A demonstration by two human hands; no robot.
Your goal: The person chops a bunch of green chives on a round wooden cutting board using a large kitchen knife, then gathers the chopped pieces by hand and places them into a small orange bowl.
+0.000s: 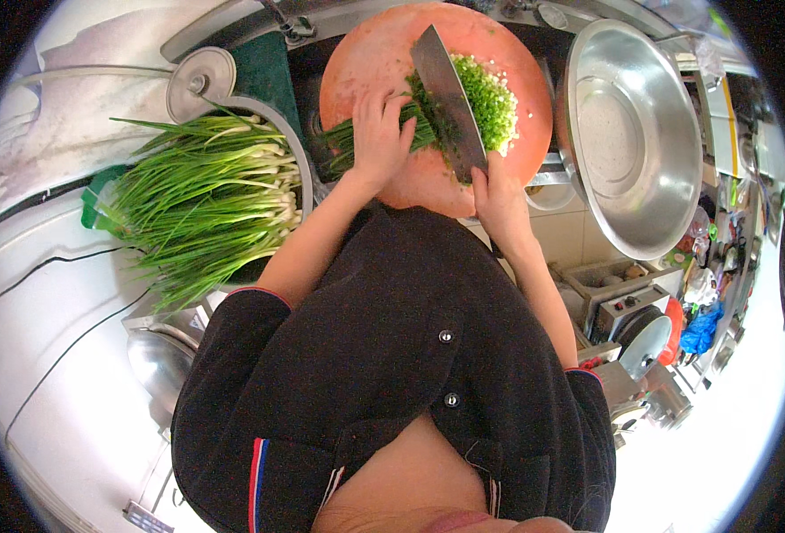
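Note:
My left hand [380, 136] presses down on a bundle of green onion stalks [425, 132] lying across a round orange cutting board [392, 53]. In my right hand [502, 193] is the handle end of a broad cleaver [447, 100], its blade slanting over the board just right of the bundle. Chopped green onions [489, 103] lie heaped against the blade's right side. Darker cut greens show by the blade's left edge. Left of the board, many whole green onions [212, 193] rest over a large round metal pot [304, 160], white ends towards me.
A wide stainless steel basin [675, 133] stands right of the board. A metal lid [216, 73] lies at the upper left, near a faucet [295, 30]. Lower right are a dark round pan with a lid [645, 343] and a blue plastic bag [702, 331].

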